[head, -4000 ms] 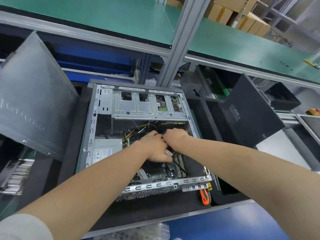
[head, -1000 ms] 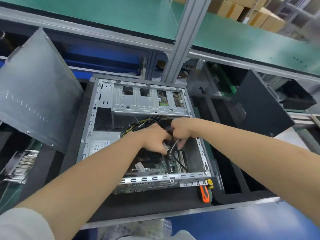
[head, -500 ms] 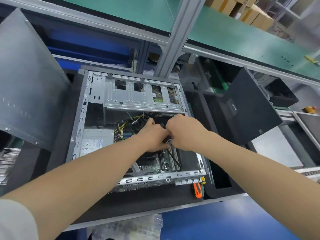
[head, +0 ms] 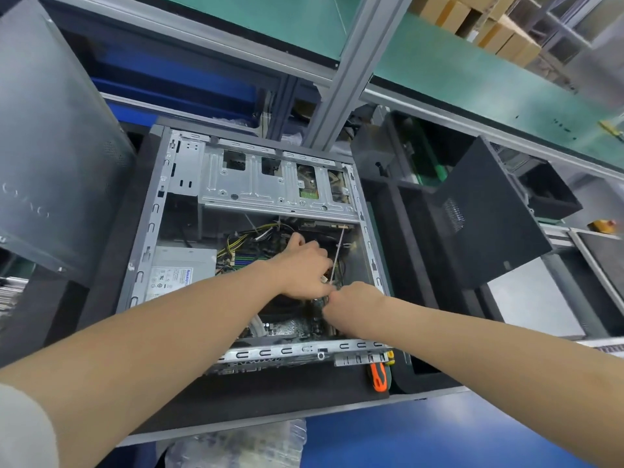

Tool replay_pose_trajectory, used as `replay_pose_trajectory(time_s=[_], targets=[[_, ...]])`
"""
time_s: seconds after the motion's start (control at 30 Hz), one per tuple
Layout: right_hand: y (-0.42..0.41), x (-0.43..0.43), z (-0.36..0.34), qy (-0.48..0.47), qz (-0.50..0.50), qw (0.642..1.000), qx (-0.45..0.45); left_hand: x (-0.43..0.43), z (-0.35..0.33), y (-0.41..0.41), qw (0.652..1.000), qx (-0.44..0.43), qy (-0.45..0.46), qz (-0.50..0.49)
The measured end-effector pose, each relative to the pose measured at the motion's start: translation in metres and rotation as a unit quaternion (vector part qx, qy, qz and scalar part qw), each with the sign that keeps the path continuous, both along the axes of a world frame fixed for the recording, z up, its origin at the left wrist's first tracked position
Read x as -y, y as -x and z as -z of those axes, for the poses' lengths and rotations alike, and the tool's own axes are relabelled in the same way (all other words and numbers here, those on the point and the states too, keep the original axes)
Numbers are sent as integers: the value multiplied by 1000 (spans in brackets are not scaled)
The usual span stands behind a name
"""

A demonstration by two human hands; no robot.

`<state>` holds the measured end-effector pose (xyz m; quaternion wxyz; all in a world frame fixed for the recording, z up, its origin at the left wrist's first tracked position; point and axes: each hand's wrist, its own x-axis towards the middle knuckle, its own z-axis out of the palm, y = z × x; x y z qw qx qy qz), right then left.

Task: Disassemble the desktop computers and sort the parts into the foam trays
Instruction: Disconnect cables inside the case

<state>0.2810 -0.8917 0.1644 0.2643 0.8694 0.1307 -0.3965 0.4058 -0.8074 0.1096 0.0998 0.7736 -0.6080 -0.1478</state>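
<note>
Head cam: open desktop case (head: 144, 251) lies on its side on a black foam tray (head: 270, 396), both hands inside, over the motherboard (head: 290, 327). L hand (head: 304, 268), fingers curled down, pinches a small white connector (head: 324, 278) at the low end of a thin grey cable (head: 337, 255). R hand (head: 354, 304) is curled just beside it; its fingertips are hidden, so can't tell what it holds. Orange-handled screwdriver (head: 379, 378) at the case's near R corner, tip hidden
</note>
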Motion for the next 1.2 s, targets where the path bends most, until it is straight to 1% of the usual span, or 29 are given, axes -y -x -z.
replay_pose_trajectory(time_s=[0.07,0.13,0.3,0.43,0.57,0.67,0.8,0.9,1.03,1.13,1.2], targets=[[-1,-1,6,24,-32,999,-19,-3,2,-1,1000,20,9,19],[-3,-2,9,30,-63,997,-30,-4,5,1,999,49,-4,18],[-3,1,15,33,-96,994,-41,4,10,13,994,94,-37,-50],[-5,1,14,29,-38,999,-20,6,9,15,991,102,-47,-72],[-8,0,14,16,-1,999,-42,7,5,17,990,102,-59,-82],[-12,0,13,17,39,999,-16,6,3,17,989,100,-60,-88],[-10,-2,15,11,47,998,-43,7,2,18,990,94,-63,-85],[-12,-1,14,11,78,997,-25,6,2,18,990,93,-53,-90],[-8,0,16,2,75,996,-49,6,3,18,991,88,-55,-85],[-10,-1,14,0,85,996,-23,6,4,18,990,94,-55,-88],[-10,-4,11,-6,95,995,-29,8,5,19,990,94,-59,-86]])
